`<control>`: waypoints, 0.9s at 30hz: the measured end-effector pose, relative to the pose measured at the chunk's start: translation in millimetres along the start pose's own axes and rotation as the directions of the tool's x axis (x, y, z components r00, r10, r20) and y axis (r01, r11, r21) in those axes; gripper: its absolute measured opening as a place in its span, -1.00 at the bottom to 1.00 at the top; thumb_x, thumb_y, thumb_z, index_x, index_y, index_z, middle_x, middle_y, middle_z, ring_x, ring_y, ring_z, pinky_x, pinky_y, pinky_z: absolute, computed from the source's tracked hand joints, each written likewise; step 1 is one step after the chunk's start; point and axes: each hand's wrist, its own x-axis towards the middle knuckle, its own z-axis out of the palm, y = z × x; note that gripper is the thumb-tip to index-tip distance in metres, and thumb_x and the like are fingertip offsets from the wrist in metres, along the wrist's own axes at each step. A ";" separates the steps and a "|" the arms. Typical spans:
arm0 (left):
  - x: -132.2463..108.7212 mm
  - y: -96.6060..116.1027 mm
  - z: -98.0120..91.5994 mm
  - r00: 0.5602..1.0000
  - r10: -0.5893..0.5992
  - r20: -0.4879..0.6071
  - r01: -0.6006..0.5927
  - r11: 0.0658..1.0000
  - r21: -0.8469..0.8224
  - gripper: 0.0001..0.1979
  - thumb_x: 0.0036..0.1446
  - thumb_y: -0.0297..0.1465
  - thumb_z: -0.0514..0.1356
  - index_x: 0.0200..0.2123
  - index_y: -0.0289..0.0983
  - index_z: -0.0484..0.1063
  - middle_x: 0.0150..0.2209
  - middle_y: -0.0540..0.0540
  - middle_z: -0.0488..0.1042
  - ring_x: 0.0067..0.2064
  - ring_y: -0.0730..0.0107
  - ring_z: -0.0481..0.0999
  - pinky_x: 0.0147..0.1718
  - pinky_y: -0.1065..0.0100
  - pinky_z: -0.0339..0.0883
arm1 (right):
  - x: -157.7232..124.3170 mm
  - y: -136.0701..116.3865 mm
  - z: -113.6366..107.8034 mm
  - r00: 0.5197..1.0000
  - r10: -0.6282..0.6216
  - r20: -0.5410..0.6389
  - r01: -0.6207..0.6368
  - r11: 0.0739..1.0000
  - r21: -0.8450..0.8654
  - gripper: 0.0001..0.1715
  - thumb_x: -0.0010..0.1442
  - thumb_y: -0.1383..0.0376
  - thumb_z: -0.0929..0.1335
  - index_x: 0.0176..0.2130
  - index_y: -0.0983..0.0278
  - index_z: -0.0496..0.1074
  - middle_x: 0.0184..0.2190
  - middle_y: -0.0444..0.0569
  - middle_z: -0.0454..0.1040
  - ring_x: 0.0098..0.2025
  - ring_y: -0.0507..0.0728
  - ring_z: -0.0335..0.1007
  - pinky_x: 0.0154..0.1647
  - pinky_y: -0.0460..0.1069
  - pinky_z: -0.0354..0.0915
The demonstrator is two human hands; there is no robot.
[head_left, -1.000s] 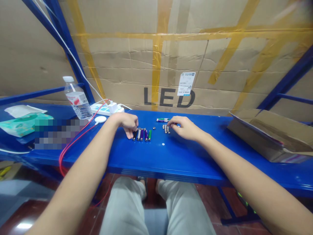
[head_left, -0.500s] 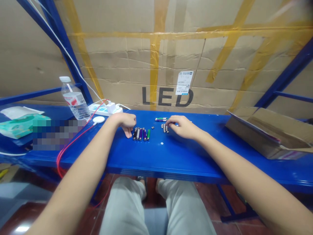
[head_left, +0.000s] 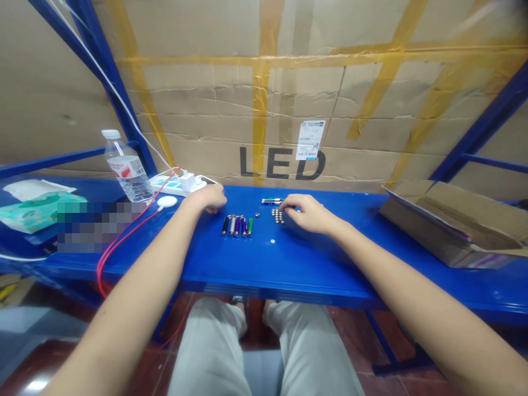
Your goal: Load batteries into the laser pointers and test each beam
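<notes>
On the blue table (head_left: 239, 267), several small metallic tubes in black, silver, purple and green (head_left: 237, 226) lie side by side, with small bits of metal at their far ends. My left hand (head_left: 213, 198) is curled closed just behind and left of this row, apart from it; whatever its fingers may hold is hidden. Several small silver button cells (head_left: 276, 213) sit in a cluster at the fingertips of my right hand (head_left: 303, 213), whose thumb and fingers are bent together. Behind that hand lies another green tube (head_left: 271, 201). One loose button cell (head_left: 257, 215) is between row and cluster.
A small white disc (head_left: 273, 241) lies nearer the front edge. An open cardboard box (head_left: 437, 242) stands at right. To the left are a water bottle (head_left: 127, 173), a power strip (head_left: 165, 184), a white round charger (head_left: 167, 202), red cable (head_left: 124, 242) and a tissue pack (head_left: 41, 212).
My left hand has lifted back from the tubes and its lowered fingers have curled in. The black tube at the row's left end now lies slightly farther left. My right hand stays put.
</notes>
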 end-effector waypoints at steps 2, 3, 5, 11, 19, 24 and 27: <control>4.0 -1.8 0.2 0.983 0.097 -0.155 -0.095 0.995 0.019 -0.83 -0.03 -0.39 0.18 -0.34 -0.30 0.50 -0.37 -0.23 0.61 -0.32 0.15 0.58 -0.33 0.33 0.39 | 0.1 -0.4 -0.4 1.000 0.000 -0.003 0.000 1.000 -0.002 -0.70 0.18 0.49 0.26 -0.29 0.26 0.55 -0.25 -0.01 0.58 -0.18 0.14 0.47 -0.10 0.03 0.32; 4.9 -1.4 0.6 0.963 0.148 -0.225 -0.148 0.989 0.013 -0.83 -0.02 -0.39 0.17 -0.34 -0.29 0.50 -0.32 -0.22 0.61 -0.28 0.17 0.57 -0.31 0.34 0.37 | 0.1 -0.7 -0.7 1.000 0.000 -0.005 0.000 1.000 -0.003 -0.70 0.18 0.49 0.26 -0.29 0.26 0.55 -0.25 -0.01 0.58 -0.19 0.14 0.47 -0.11 0.03 0.32; 4.1 3.0 2.1 0.915 0.236 -0.326 -0.259 0.966 -0.028 -0.82 0.02 -0.37 0.14 -0.33 -0.29 0.51 -0.26 -0.18 0.61 -0.24 0.21 0.54 -0.26 0.34 0.36 | 0.0 -1.1 -1.1 1.000 -0.002 -0.008 0.002 1.000 -0.002 -0.70 0.17 0.49 0.26 -0.29 0.26 0.55 -0.25 -0.01 0.58 -0.19 0.14 0.47 -0.11 0.03 0.32; -17.4 37.5 14.1 0.788 0.554 -0.269 -0.601 0.787 -0.140 -0.78 0.05 -0.38 0.13 -0.29 -0.30 0.54 -0.29 -0.11 0.58 -0.26 0.33 0.50 -0.23 0.35 0.32 | -0.4 0.2 -0.7 1.000 -0.001 -0.013 0.001 1.000 -0.001 -0.70 0.20 0.47 0.25 -0.28 0.27 0.56 -0.25 0.01 0.57 -0.19 0.14 0.46 -0.10 0.02 0.31; -27.4 45.7 22.3 0.780 0.617 -0.098 -0.613 0.787 0.075 -0.71 -0.06 -0.48 0.16 -0.29 -0.16 0.63 -0.27 -0.12 0.52 -0.15 0.19 0.42 -0.06 0.23 0.25 | 0.3 3.4 -1.0 1.000 -0.006 -0.013 0.006 1.000 -0.016 -0.69 0.18 0.50 0.26 -0.27 0.27 0.56 -0.24 0.00 0.56 -0.19 0.12 0.45 -0.10 0.01 0.30; -25.6 43.7 26.6 0.790 0.608 -0.075 -0.596 0.791 0.137 -0.71 -0.03 -0.48 0.17 -0.28 -0.11 0.64 -0.33 -0.10 0.53 -0.13 0.15 0.37 0.00 0.21 0.19 | 0.2 3.5 0.8 1.000 -0.006 -0.011 0.006 1.000 -0.025 -0.69 0.19 0.49 0.26 -0.27 0.27 0.56 -0.24 0.00 0.57 -0.19 0.13 0.45 -0.09 0.02 0.30; -27.6 48.3 27.5 0.791 0.610 -0.046 -0.601 0.789 0.131 -0.74 0.00 -0.46 0.17 -0.30 -0.12 0.64 -0.32 -0.11 0.54 -0.09 0.12 0.39 0.05 0.17 0.16 | -0.2 2.8 0.7 1.000 -0.006 -0.011 0.006 1.000 -0.030 -0.69 0.18 0.49 0.26 -0.27 0.27 0.56 -0.24 0.00 0.57 -0.19 0.13 0.45 -0.10 0.02 0.30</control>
